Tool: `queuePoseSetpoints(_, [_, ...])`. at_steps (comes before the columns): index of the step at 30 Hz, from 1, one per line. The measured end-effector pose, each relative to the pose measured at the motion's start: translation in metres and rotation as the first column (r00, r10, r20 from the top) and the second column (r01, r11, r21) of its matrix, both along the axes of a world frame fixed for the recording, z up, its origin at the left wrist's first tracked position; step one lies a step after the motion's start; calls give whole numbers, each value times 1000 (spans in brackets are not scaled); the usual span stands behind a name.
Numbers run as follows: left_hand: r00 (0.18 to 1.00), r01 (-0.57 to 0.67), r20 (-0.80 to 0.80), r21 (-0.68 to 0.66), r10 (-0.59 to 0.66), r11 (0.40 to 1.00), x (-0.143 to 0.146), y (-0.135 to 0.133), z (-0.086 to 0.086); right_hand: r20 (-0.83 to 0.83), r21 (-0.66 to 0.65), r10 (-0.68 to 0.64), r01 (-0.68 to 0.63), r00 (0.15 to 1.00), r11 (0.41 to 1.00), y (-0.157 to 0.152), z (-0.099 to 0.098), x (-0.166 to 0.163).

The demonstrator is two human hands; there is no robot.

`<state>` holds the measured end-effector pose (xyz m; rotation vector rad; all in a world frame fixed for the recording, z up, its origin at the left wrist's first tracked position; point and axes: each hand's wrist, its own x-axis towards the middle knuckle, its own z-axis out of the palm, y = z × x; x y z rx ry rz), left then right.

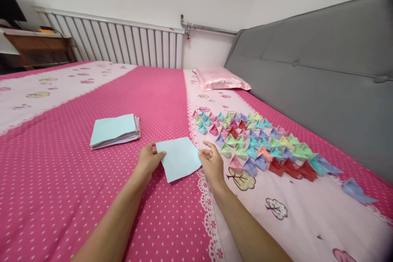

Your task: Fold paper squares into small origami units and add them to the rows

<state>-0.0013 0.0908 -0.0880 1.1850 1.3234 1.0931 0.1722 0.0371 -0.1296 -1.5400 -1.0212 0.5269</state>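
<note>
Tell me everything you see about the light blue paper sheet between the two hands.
The light blue sheet is one plain square of thin paper, unfolded and nearly flat, turned like a diamond. It lies on the pink dotted bedcover, beside the lace border. The left hand pinches its left corner, thumb on top; the right hand meets its right corner, fingers loose.

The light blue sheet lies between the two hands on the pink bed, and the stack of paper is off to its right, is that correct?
Not quite. In the head view the stack of paper lies to the left of the light blue sheet, beyond the left hand. The sheet does lie between that and the right hand on the pink bed.
</note>
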Motion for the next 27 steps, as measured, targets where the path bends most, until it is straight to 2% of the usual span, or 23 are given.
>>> queuePoseSetpoints(4, [990, -18, -140, 119, 35, 993, -1, 7, -10, 80, -40, 37, -34, 996, 999, -6, 13, 3])
queuePoseSetpoints(7, [947, -18, -308, 237, 93, 971, 1, 7, -12, 166, -71, -1, 13, 986, 997, -11, 20, 2])
queuePoseSetpoints(10, [811, 40, -544, 419, 215, 907, 4, 0, -6, 290, -93, -15, 44, 957, 995, -18, 23, 0])
queuePoseSetpoints(12, [716, 102, -630, 522, 302, 847, 8, -6, -1, 350, -113, 0, 42, 937, 993, -21, 25, -1])
queuePoseSetpoints(14, [660, 166, -675, 559, 330, 813, 14, -12, 1, 418, -97, -22, 68, 908, 993, -23, 29, -2])
queuePoseSetpoints(16, [620, 254, -725, 548, 301, 797, 21, -18, -2, 503, -24, -43, 64, 863, 998, -24, 35, -3])
queuePoseSetpoints(18, [569, 382, -786, 515, 244, 768, 27, -24, -10, 594, 32, 22, -50, 804, 998, -24, 39, -5])
queuePoseSetpoints(19, [536, 448, -816, 490, 214, 748, 29, -26, -15, 636, 20, 95, -139, 766, 990, -24, 39, -7])
queuePoseSetpoints(21, [461, 557, -875, 416, 149, 719, 29, -28, -27, 690, -98, 277, -293, 668, 951, -23, 37, -10])
queuePoseSetpoints(23, [368, 600, -926, 306, 84, 739, 27, -27, -38, 683, -263, 433, -355, 588, 897, -22, 30, -12])
queuePoseSetpoints(25, [300, 594, -953, 219, 39, 774, 22, -22, -41, 662, -361, 491, -333, 566, 871, -21, 23, -14])
queuePoseSetpoints(27, [280, 573, -960, 182, 18, 799, 19, -17, -34, 654, -389, 486, -294, 579, 873, -20, 19, -14])
